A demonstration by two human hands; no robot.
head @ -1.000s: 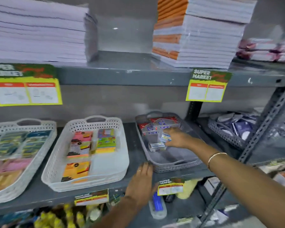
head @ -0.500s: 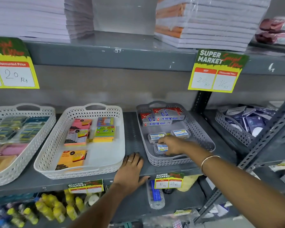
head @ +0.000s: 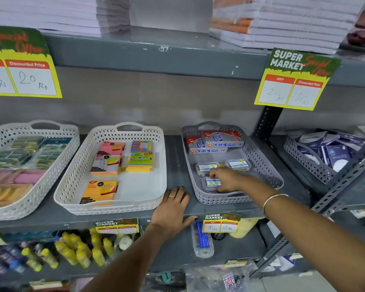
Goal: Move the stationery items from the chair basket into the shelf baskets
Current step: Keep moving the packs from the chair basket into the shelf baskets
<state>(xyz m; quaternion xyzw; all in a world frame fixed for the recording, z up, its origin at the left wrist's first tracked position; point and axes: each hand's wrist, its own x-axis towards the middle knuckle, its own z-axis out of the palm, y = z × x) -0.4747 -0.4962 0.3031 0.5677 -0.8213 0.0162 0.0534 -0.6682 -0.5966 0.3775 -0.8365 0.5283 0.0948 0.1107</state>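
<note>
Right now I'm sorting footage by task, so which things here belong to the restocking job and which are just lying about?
Job:
grey basket
small clear box under the right hand
two clear boxes behind it

Lying about:
sticky notes in the white basket
price tag
yellow bottles
left hand, flat on the shelf

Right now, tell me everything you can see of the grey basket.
The grey basket is a shallow plastic tray with perforated walls and cut-out handles at both ends. It sits flat on the middle shelf, right of the white basket. At its back lie red and silver boxes; in the middle, two small clear boxes. The right hand reaches in, touching a third clear box near the front. The left hand rests on the shelf beside it.
</note>
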